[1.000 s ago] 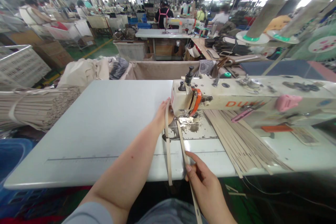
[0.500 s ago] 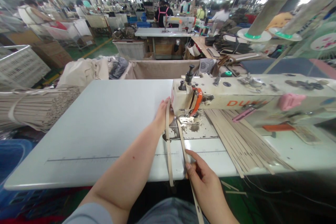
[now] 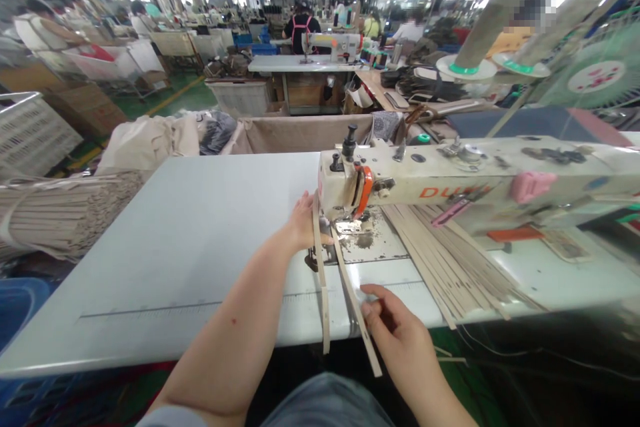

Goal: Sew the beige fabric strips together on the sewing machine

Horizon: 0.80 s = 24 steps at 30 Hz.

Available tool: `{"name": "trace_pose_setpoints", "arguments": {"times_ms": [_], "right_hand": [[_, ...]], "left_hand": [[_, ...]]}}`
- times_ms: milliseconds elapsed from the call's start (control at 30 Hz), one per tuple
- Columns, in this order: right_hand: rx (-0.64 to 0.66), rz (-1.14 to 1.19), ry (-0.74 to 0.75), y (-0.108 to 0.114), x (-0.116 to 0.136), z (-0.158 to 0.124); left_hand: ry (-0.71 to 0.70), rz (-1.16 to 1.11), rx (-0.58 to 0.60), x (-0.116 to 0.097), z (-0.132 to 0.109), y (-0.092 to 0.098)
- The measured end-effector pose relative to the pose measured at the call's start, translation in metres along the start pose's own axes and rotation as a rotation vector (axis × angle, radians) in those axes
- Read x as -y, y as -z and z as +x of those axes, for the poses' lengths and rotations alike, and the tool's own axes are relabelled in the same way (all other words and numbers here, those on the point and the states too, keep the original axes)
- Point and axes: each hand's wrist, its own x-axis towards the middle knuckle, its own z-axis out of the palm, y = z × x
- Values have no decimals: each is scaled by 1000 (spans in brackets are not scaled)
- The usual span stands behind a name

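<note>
My left hand (image 3: 300,227) lies flat at the left of the sewing machine's head (image 3: 337,187), fingers stretched forward and thumb reaching toward the presser foot (image 3: 353,227). A narrow beige strap passes over this hand, and its near length (image 3: 324,300) runs toward the table's front edge. Another stretch of beige strap (image 3: 347,280) comes from under the foot, its end hanging past the edge. Beside that stretch is my right hand (image 3: 400,333), with curved fingers and the thumb apart; light contact with the strap is hard to tell.
Several loose beige straps (image 3: 445,267) fan out under the machine arm on the white table (image 3: 200,233). A tied bundle of strips (image 3: 70,213) stands at the left above a blue crate (image 3: 23,300). Thread cones (image 3: 480,30) rise at the back right. People work farther back.
The strap has moved forward under the foot, bringing its near end into view. My right fingers have come off its upper side. The left thumb now shows beside the foot.
</note>
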Motion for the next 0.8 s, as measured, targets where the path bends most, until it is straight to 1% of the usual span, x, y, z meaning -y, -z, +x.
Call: {"name": "trace_pose_setpoints", "arguments": {"times_ms": [33, 133, 167, 200, 267, 333, 433, 533, 633, 800], "right_hand": [[-48, -91, 58, 9, 2, 6], [-147, -477, 274, 41, 3, 27], [-216, -616, 352, 51, 2, 34], [-308, -755, 399, 59, 1, 41], [-395, -1000, 411, 70, -4, 50], [-437, -1140, 388, 73, -12, 54], [-465, -1193, 375, 71, -22, 57], [-457, -1188, 398, 67, -29, 60], [-437, -1185, 436, 67, -32, 62], [-430, -1183, 437, 68, -34, 64]], "left_hand": [[5, -2, 8, 0, 0, -1], [38, 3, 0, -2, 1, -5], [49, 8, -5, -3, 1, -5], [56, 12, -8, -3, 2, -6], [52, 17, -7, -4, 2, -5], [37, 18, -2, -3, 1, -5], [27, 27, 2, -2, 3, -6], [8, 55, 3, 0, 5, -8], [0, 67, 8, 0, 6, -7], [2, 20, -3, -1, 2, -5]]}}
